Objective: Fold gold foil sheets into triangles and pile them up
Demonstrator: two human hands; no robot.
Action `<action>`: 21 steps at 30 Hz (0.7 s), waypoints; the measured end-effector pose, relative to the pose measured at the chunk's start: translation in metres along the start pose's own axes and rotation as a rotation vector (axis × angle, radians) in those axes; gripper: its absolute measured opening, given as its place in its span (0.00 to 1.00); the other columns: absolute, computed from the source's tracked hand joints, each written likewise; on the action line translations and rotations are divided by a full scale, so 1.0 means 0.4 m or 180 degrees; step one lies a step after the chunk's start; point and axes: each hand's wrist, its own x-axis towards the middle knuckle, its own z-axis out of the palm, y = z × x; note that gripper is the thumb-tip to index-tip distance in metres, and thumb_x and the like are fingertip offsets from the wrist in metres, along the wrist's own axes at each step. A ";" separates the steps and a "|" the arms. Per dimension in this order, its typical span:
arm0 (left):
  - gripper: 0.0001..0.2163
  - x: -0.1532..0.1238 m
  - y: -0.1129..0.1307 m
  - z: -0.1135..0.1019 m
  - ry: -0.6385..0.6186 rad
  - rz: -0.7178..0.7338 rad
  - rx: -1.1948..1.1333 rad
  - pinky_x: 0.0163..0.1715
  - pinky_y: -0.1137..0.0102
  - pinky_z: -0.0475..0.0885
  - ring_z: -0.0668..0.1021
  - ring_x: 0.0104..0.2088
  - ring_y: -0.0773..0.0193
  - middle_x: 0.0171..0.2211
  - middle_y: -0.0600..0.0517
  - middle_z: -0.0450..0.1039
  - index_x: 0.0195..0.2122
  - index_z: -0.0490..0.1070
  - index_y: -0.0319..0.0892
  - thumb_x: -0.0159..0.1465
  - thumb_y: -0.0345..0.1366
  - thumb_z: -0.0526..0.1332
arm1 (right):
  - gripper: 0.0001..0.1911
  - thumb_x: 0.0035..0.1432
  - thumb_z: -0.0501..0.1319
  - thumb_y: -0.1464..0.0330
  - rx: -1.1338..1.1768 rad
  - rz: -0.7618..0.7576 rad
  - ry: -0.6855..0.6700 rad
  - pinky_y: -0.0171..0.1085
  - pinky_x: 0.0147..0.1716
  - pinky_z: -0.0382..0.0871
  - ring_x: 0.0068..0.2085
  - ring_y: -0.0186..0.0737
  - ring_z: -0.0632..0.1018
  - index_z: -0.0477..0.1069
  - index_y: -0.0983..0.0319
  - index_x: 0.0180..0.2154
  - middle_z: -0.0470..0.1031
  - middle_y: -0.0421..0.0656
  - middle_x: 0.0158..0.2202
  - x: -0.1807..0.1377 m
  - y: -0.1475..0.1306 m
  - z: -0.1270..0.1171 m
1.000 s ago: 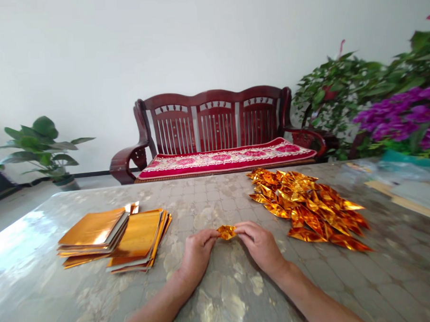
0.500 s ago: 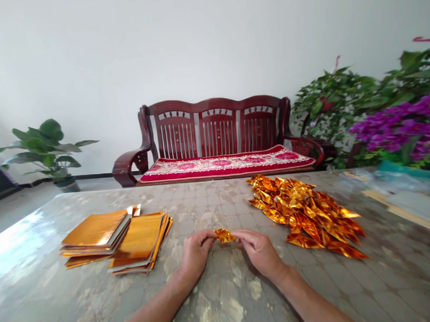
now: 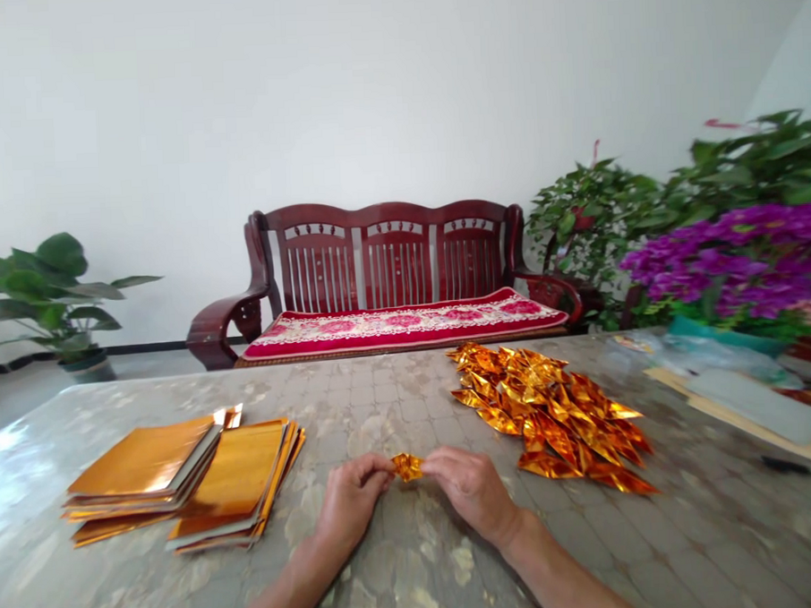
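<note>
A small folded piece of shiny gold foil paper (image 3: 407,467) is held between my two hands above the middle of the table. My left hand (image 3: 353,496) pinches its left end between thumb and fingers. At its right end, my right hand (image 3: 468,489) grips it in the same way, so only the crinkled middle shows. To the left lie two stacks of flat gold foil paper sheets (image 3: 241,468), some showing grey undersides. On the right rests a heap of folded gold foil pieces (image 3: 551,414) with pointed ends.
The patterned table (image 3: 356,396) spans the foreground. Beyond it stands a dark red wooden bench (image 3: 396,260) with a floral cover. At the right are a flat grey board (image 3: 759,405), clear plastic, a black pen-like item (image 3: 785,465) and purple flowers (image 3: 732,254).
The camera view has turned slightly right and up, shifting the scene left and down. Both hands still grip the ends of the folded foil piece, whose shape looks little different.
</note>
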 end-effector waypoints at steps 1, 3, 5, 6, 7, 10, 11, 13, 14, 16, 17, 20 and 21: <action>0.08 -0.002 0.002 0.000 -0.0017 0.0060 0.0052 0.30 0.73 0.73 0.79 0.27 0.65 0.25 0.56 0.79 0.32 0.80 0.45 0.60 0.34 0.59 | 0.14 0.66 0.54 0.74 -0.0062 0.0001 0.0050 0.34 0.38 0.74 0.37 0.38 0.81 0.79 0.58 0.40 0.81 0.42 0.36 -0.001 0.001 0.003; 0.08 -0.006 0.005 -0.001 -0.0043 0.0181 0.0133 0.31 0.73 0.74 0.80 0.28 0.65 0.26 0.56 0.80 0.32 0.80 0.46 0.60 0.34 0.59 | 0.14 0.65 0.54 0.75 -0.0156 0.0029 0.0137 0.33 0.36 0.73 0.35 0.38 0.81 0.78 0.59 0.38 0.81 0.42 0.33 -0.003 0.003 0.009; 0.08 -0.008 0.008 -0.001 -0.0027 0.0304 0.0139 0.33 0.73 0.75 0.81 0.30 0.64 0.28 0.55 0.81 0.32 0.80 0.46 0.61 0.34 0.59 | 0.14 0.65 0.54 0.75 -0.0171 0.0093 0.0208 0.33 0.35 0.72 0.34 0.37 0.80 0.78 0.59 0.37 0.80 0.42 0.32 -0.004 0.004 0.013; 0.08 -0.008 0.009 -0.002 0.0005 0.0373 0.0112 0.34 0.72 0.76 0.81 0.31 0.63 0.30 0.55 0.82 0.33 0.80 0.45 0.61 0.34 0.59 | 0.14 0.65 0.54 0.75 -0.0142 0.0125 0.0241 0.33 0.35 0.72 0.34 0.37 0.80 0.78 0.59 0.37 0.80 0.42 0.32 -0.003 0.002 0.012; 0.08 -0.007 0.009 -0.002 0.0045 0.0441 0.0066 0.36 0.71 0.77 0.82 0.33 0.63 0.32 0.54 0.82 0.36 0.79 0.45 0.62 0.35 0.60 | 0.13 0.65 0.55 0.75 -0.0096 0.0161 0.0278 0.33 0.35 0.72 0.35 0.38 0.80 0.78 0.58 0.37 0.80 0.42 0.33 -0.002 0.001 0.011; 0.17 -0.004 0.010 -0.003 0.0185 0.0577 -0.0114 0.39 0.68 0.78 0.83 0.35 0.63 0.43 0.50 0.82 0.53 0.73 0.45 0.62 0.36 0.60 | 0.13 0.65 0.56 0.74 0.0071 0.0259 0.0444 0.34 0.38 0.72 0.37 0.38 0.80 0.78 0.57 0.37 0.80 0.42 0.34 0.004 -0.007 -0.004; 0.21 -0.003 0.010 -0.003 0.0251 0.0580 -0.0132 0.39 0.68 0.79 0.83 0.35 0.63 0.47 0.49 0.80 0.58 0.68 0.45 0.62 0.36 0.60 | 0.12 0.65 0.56 0.73 0.0084 0.0300 0.0524 0.34 0.38 0.72 0.37 0.38 0.80 0.78 0.57 0.37 0.80 0.42 0.35 0.007 -0.008 -0.011; 0.25 -0.001 0.007 -0.003 0.0382 0.0555 -0.0020 0.40 0.66 0.79 0.83 0.36 0.64 0.53 0.46 0.76 0.62 0.60 0.45 0.64 0.35 0.58 | 0.11 0.64 0.58 0.72 0.0022 0.0420 0.0728 0.35 0.38 0.72 0.37 0.39 0.79 0.79 0.55 0.36 0.79 0.42 0.35 0.011 -0.007 -0.026; 0.24 -0.001 0.005 -0.003 0.0420 0.0543 0.0114 0.41 0.66 0.79 0.83 0.36 0.64 0.54 0.46 0.76 0.63 0.59 0.46 0.64 0.35 0.57 | 0.10 0.64 0.59 0.70 -0.0027 0.0491 0.0841 0.36 0.37 0.72 0.37 0.39 0.79 0.79 0.55 0.36 0.78 0.42 0.34 0.014 -0.003 -0.034; 0.23 -0.002 -0.001 -0.001 0.0353 0.0554 0.0463 0.41 0.66 0.78 0.83 0.37 0.64 0.52 0.47 0.77 0.62 0.60 0.47 0.65 0.34 0.55 | 0.09 0.64 0.60 0.68 -0.0085 0.0643 0.1081 0.36 0.36 0.72 0.36 0.39 0.78 0.79 0.54 0.35 0.77 0.42 0.33 0.019 0.011 -0.051; 0.22 -0.003 -0.003 0.001 0.0244 0.0600 0.0651 0.42 0.66 0.78 0.83 0.38 0.64 0.50 0.49 0.78 0.61 0.61 0.48 0.65 0.33 0.55 | 0.09 0.64 0.59 0.68 -0.0081 0.0713 0.1198 0.37 0.37 0.72 0.36 0.40 0.77 0.79 0.54 0.36 0.76 0.42 0.33 0.022 0.021 -0.061; 0.17 -0.009 -0.005 0.006 -0.0174 0.0891 0.1172 0.44 0.69 0.76 0.82 0.43 0.62 0.46 0.52 0.79 0.56 0.67 0.50 0.66 0.32 0.54 | 0.09 0.62 0.60 0.66 -0.0074 0.0941 0.1564 0.38 0.40 0.72 0.37 0.41 0.78 0.80 0.55 0.35 0.77 0.43 0.34 0.031 0.060 -0.102; 0.16 -0.011 -0.003 0.007 -0.0270 0.0997 0.1302 0.44 0.69 0.76 0.81 0.43 0.62 0.44 0.52 0.79 0.54 0.69 0.51 0.67 0.31 0.54 | 0.09 0.62 0.60 0.65 -0.0085 0.1015 0.1700 0.39 0.40 0.72 0.37 0.41 0.78 0.80 0.56 0.34 0.77 0.43 0.34 0.032 0.076 -0.120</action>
